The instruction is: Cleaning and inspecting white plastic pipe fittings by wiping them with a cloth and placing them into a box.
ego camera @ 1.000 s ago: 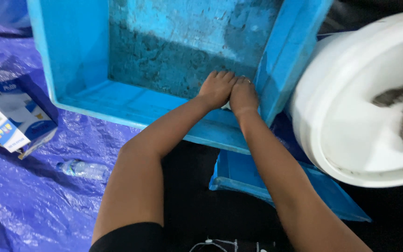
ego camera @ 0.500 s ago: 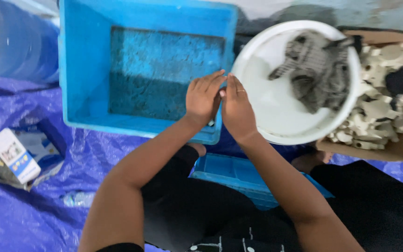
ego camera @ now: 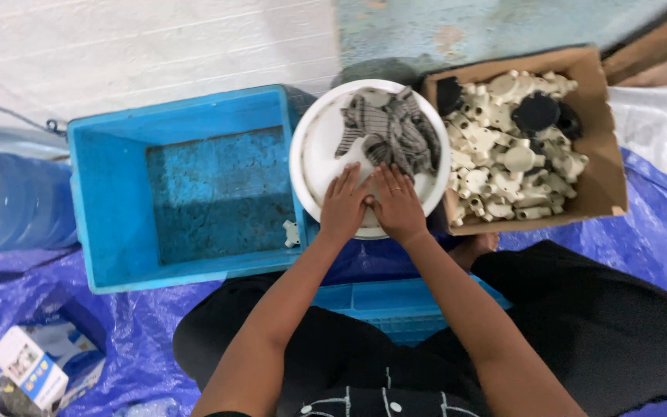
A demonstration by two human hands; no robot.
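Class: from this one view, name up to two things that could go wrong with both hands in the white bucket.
Both hands, left and right, press inside the white bucket, which sits wedged between the blue crate and the cardboard box; it might tip. The striped cloth could hide parts from view.

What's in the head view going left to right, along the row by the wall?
Water jug → blue crate → white bucket with grey cloth, both hands on it: left hand, right hand → cardboard box of fittings.
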